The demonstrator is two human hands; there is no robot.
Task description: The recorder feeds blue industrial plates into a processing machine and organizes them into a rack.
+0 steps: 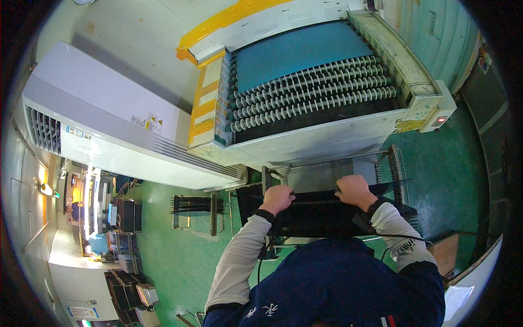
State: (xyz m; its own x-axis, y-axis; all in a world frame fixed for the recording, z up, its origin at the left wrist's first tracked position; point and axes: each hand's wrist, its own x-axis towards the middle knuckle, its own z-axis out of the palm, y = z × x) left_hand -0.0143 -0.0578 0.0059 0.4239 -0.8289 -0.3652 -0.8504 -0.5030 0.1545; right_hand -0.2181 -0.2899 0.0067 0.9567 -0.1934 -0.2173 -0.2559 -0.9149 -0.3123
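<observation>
My left hand [279, 199] is closed on the upper edge of a thin dark panel [316, 197]. Farther right, my right hand [355, 192] grips the same edge, its fingers curled over it. The panel lies across a metal-framed rack [394, 169] with rows of slots or coils along its sides. More dark sheets [321, 222] show just below, close to my body. Where the panel's lower edge rests is hidden.
Ahead stands a roller conveyor machine [305, 133] carrying a blue sheet [305, 52] on its disc rollers [313, 95]. A red-lit switch [440, 120] is at its right corner. A white air-conditioner unit [120, 131] lies left. Another slotted rack [196, 212] stands on the green floor [185, 261].
</observation>
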